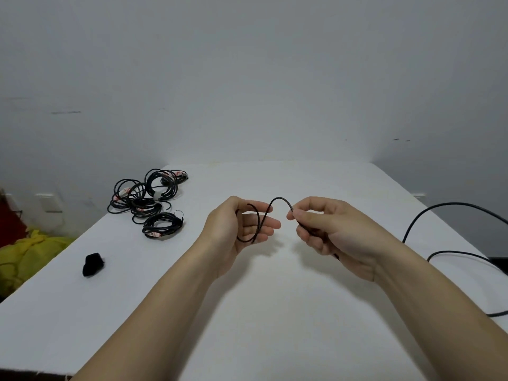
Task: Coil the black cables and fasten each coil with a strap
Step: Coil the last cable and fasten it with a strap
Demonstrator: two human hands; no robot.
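Holds both hands raised over the white desk (275, 312), slightly apart. Grips a small loop of the black cable (279, 199) in the left hand (247, 226). Pinches the same cable between thumb and forefinger of the right hand (324, 229), with an arch of it between the two. Has bundled coils (145, 199) lying at the desk's far left, a small black lump (93, 264) nearer.

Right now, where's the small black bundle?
Head view: the small black bundle lies left on the white table, nearer the person than the coiled cables.
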